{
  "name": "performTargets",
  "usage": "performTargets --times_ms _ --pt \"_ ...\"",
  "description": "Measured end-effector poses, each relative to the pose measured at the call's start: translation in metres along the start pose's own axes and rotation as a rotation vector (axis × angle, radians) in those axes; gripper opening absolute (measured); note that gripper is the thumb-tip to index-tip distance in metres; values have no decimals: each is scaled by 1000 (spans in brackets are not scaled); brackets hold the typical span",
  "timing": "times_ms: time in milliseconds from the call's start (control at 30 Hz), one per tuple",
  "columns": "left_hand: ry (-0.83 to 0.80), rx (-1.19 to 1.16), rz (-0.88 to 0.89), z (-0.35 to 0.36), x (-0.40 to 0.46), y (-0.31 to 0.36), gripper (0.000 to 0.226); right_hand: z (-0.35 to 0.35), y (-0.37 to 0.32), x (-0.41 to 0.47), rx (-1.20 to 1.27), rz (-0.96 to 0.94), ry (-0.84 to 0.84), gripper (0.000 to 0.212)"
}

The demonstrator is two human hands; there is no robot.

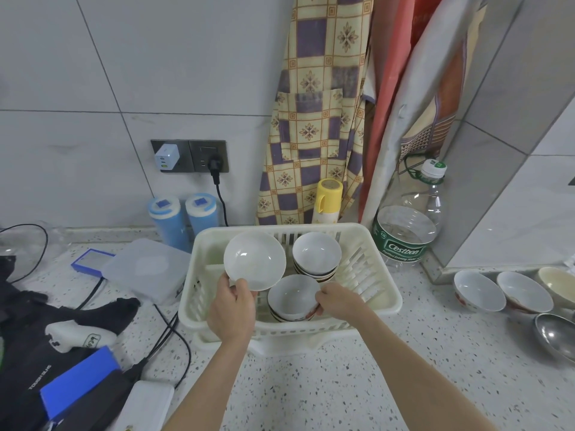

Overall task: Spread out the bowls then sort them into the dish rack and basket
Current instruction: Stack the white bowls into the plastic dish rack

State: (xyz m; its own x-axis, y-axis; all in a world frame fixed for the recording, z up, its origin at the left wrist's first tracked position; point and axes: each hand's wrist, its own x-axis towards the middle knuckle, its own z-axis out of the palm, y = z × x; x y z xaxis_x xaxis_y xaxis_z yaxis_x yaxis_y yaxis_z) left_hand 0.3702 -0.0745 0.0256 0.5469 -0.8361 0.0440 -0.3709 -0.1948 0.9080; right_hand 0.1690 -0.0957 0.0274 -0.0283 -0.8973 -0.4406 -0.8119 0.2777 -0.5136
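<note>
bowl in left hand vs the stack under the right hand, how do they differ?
The white bowl is single, while the near stack is several nested bowls. The white bowl is tilted up, its inside facing the camera; the near stack sits upright in the dish rack. The left hand pinches the white bowl's rim; the right hand grips the near stack's side. The stack's outsides show dark bands. Both have white insides.

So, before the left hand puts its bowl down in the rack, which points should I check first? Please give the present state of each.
1. Left hand grips the white bowl at its rim: ok.
2. Right hand holds the near stack: ok.
3. Free floor in the dish rack, left part: ok.
4. Far stack stands apart from the lifted bowl: ok.
5. Bowl dry or wet: cannot tell.
</note>
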Motion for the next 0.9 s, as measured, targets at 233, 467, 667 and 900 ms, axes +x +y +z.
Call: performTargets --times_ms 233,467,667,900 --pt "-12 9 -8 1 0 1 37 0 -1 -1 -67 6 4 29" --pt "-57 24 -4 -2 -1 2 37 6 2 1 -165 7 57 34" --pt "-113 13 9 -6 -1 2 35 10 6 1 -187 14 155 46" --pt "-188 35 -33 -8 2 2 21 13 3 -9 -53 57 400 42"
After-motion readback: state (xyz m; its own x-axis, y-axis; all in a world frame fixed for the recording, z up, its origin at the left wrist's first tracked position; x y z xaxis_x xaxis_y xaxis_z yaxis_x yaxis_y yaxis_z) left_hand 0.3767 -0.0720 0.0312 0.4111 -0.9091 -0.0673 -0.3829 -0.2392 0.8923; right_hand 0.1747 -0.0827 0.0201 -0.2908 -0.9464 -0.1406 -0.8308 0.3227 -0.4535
